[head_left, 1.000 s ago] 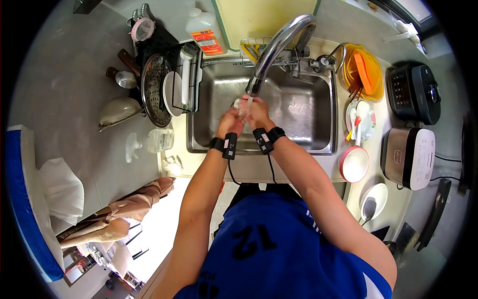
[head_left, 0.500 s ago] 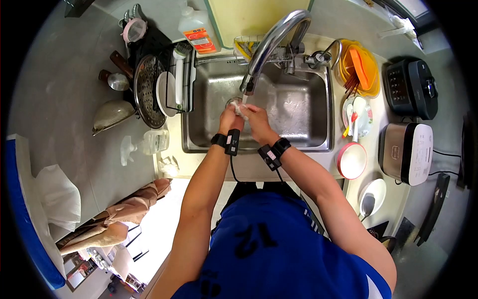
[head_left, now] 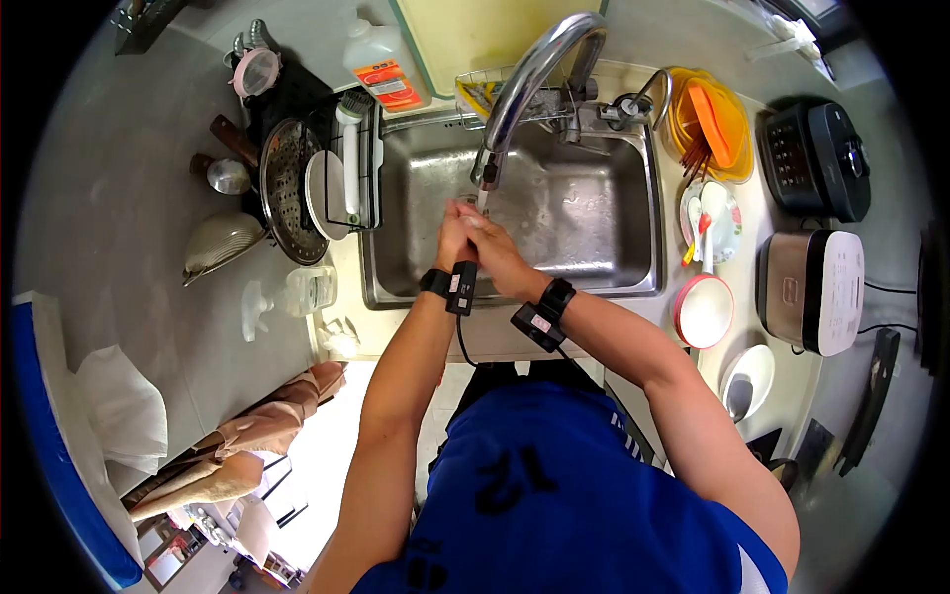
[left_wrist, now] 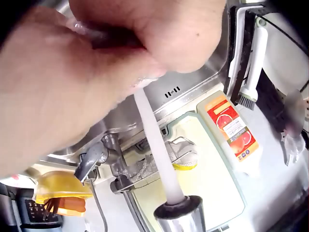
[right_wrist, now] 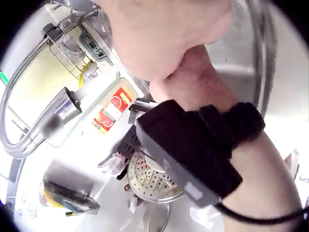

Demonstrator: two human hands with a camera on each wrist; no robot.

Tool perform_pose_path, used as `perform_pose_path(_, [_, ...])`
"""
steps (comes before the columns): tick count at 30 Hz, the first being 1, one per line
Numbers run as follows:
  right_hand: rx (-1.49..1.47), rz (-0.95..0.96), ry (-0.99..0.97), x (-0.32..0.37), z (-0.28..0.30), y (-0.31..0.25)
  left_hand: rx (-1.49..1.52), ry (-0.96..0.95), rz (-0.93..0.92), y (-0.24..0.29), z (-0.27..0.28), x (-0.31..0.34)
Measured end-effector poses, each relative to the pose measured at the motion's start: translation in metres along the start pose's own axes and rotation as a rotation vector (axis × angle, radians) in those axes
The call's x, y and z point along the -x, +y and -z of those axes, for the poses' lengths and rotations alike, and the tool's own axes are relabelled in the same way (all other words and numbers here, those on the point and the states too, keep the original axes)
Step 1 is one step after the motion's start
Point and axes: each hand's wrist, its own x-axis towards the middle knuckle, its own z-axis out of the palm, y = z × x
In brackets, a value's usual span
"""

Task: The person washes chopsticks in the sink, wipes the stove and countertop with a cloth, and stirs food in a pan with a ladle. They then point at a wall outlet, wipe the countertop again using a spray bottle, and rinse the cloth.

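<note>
Both hands are together in the steel sink (head_left: 594, 213), under the curved faucet (head_left: 524, 79). My right hand (head_left: 497, 255) lies against my left hand (head_left: 452, 238), palm side toward it, its fingers reaching across the left fingers. The left fingers point up toward the spout and are partly covered. In the left wrist view a white water stream (left_wrist: 157, 145) runs from the faucet head (left_wrist: 181, 215) onto the hands, with a wet shine between them. No object shows in either hand; the space between the palms is hidden.
Left of the sink stand a dish rack (head_left: 371, 183) with a white brush (head_left: 349, 163), a perforated steel steamer plate (head_left: 287, 198) and a spray bottle (head_left: 309, 289). On the right are yellow baskets (head_left: 683, 124), a red-rimmed pan (head_left: 704, 311) and two cookers, one a silver cooker (head_left: 792, 292).
Earlier the hands rubbed with whitish suds showing at the fingers, then drew slightly apart. Now the right hand has come back over the left, and the suds no longer show in the head view.
</note>
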Motion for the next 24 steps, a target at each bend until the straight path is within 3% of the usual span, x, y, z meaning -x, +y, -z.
perform_pose_path(3, [0.188, 0.172, 0.018, 0.0, 0.0, -0.006, -0.033, 0.086, 0.054, 0.002, -0.014, 0.011])
perform_pose_path(6, [0.295, 0.237, 0.004, -0.041, 0.034, 0.018, 0.047, -0.133, 0.108, -0.01, -0.021, 0.021])
perform_pose_path(7, [0.383, 0.164, 0.067, -0.042, 0.034, 0.008, 0.064, -0.18, 0.121, -0.01, -0.031, 0.034])
perform_pose_path(8, [0.47, 0.094, 0.129, -0.042, 0.031, -0.01, 0.004, -0.202, 0.125, -0.009, -0.034, 0.04])
perform_pose_path(11, [0.521, 0.2, 0.093, -0.04, 0.036, 0.005, 0.051, -0.226, 0.14, -0.002, -0.04, 0.053])
perform_pose_path(13, [0.654, 0.346, 0.036, -0.036, 0.037, 0.031, -0.032, -0.086, 0.129, 0.008, -0.042, 0.05])
perform_pose_path(14, [0.596, 0.32, 0.062, -0.027, 0.029, 0.028, -0.071, -0.014, 0.126, 0.011, -0.039, 0.048])
perform_pose_path(16, [0.482, 0.269, 0.116, -0.014, 0.013, 0.02, 0.059, -0.136, 0.101, 0.007, -0.031, 0.041])
perform_pose_path(18, [1.078, 0.686, 0.148, -0.021, 0.037, 0.008, 0.124, -0.21, 0.104, 0.002, -0.024, 0.036])
perform_pose_path(20, [1.367, 0.869, 0.116, -0.027, 0.05, -0.004, 0.124, -0.238, 0.126, 0.002, -0.021, 0.033])
perform_pose_path(22, [1.358, 0.811, 0.039, -0.028, 0.054, -0.013, 0.064, -0.197, 0.144, 0.002, -0.018, 0.031])
perform_pose_path(24, [0.652, 0.303, -0.013, -0.031, 0.05, 0.009, -0.051, -0.094, 0.148, 0.005, -0.018, 0.023])
